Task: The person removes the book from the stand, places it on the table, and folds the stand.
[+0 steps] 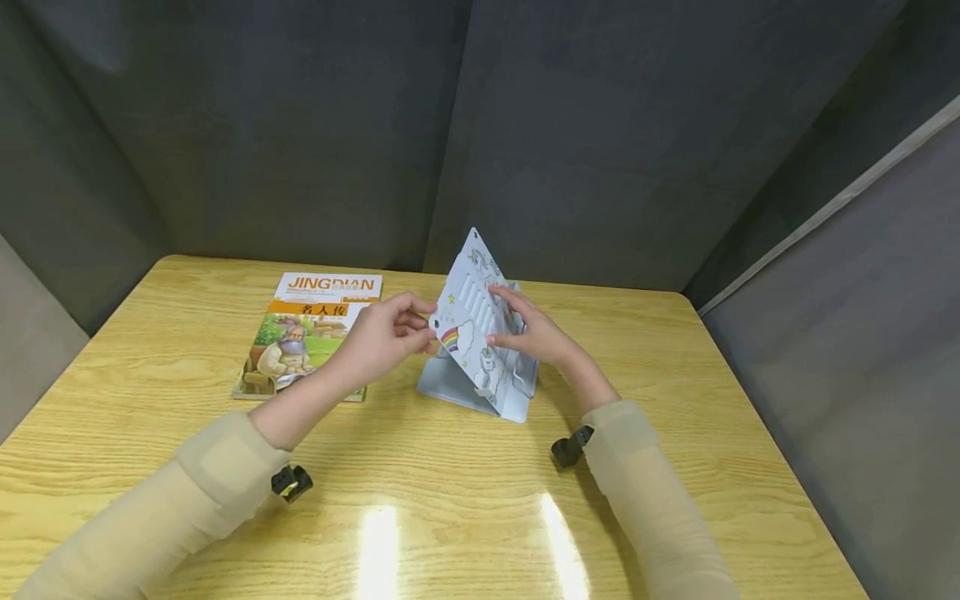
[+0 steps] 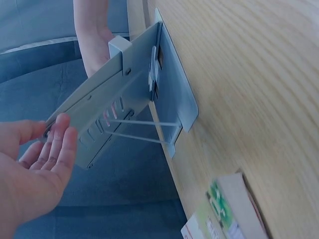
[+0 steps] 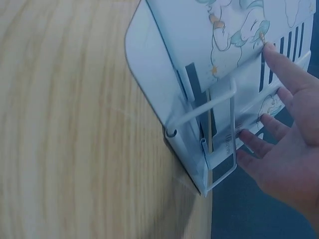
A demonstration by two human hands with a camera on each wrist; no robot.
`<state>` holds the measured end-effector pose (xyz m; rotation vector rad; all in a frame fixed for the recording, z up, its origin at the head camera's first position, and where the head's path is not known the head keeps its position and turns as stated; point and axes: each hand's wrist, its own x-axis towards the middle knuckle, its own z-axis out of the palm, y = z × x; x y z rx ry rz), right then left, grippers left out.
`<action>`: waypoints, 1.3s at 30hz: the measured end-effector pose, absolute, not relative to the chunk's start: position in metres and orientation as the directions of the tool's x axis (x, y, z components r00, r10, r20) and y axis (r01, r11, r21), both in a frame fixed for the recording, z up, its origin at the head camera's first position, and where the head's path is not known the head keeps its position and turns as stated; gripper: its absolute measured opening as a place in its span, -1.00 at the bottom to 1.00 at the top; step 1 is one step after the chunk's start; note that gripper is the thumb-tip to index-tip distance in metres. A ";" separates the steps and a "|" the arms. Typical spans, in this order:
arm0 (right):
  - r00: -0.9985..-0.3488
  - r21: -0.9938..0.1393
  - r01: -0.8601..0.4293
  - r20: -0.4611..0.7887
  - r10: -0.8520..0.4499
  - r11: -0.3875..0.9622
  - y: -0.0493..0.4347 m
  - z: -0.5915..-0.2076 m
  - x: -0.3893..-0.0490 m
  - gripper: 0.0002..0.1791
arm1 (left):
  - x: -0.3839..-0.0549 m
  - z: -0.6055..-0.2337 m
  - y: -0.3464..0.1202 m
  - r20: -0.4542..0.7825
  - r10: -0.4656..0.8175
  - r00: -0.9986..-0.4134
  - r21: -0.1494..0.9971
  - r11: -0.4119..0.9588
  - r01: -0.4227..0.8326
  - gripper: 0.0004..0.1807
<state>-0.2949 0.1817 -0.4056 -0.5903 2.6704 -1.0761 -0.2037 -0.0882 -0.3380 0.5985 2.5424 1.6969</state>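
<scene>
A pale metal book stand (image 1: 467, 321) printed with unicorns, a rainbow and stars stands on the table, its slotted panel tilted up from the flat base (image 1: 453, 387). My left hand (image 1: 384, 335) pinches the panel's left corner between thumb and fingers. My right hand (image 1: 542, 335) spreads its fingers over the printed face, and the fingertips touch it in the right wrist view. A white wire page holder (image 3: 233, 119) sticks out at the panel's lower edge. Behind the panel, thin wire supports (image 2: 144, 123) run down to the base in the left wrist view.
Left of the stand a book (image 1: 322, 329) with an illustrated cover lies flat on the wooden table (image 1: 450, 475), partly behind my left forearm. Dark grey curtains (image 1: 315, 125) rise behind the far edge. Both wrists carry small black cameras (image 1: 572, 447).
</scene>
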 end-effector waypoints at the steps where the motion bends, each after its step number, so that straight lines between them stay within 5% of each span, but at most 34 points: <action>1: -0.902 -0.694 -0.285 -0.038 -0.430 0.661 0.181 -0.405 -0.294 -0.05 | -0.204 -0.338 -0.089 0.209 0.332 -0.920 0.874 0.358 0.328 -0.73; 12: -0.917 -0.710 -0.284 0.003 -0.400 0.645 0.170 -0.402 -0.269 -0.05 | -0.219 -0.343 -0.100 0.354 0.414 -0.838 0.723 0.448 0.526 -0.71; 23: -0.935 -0.755 -0.241 0.014 -0.354 0.610 0.164 -0.407 -0.258 0.01 | -0.229 -0.356 -0.103 0.371 0.465 -0.804 0.763 0.340 0.549 -0.43; 39: -0.938 -0.733 -0.214 -0.030 -0.345 0.646 0.161 -0.405 -0.258 -0.01 | -0.231 -0.362 -0.103 0.426 0.479 -0.768 0.718 0.338 0.609 -0.44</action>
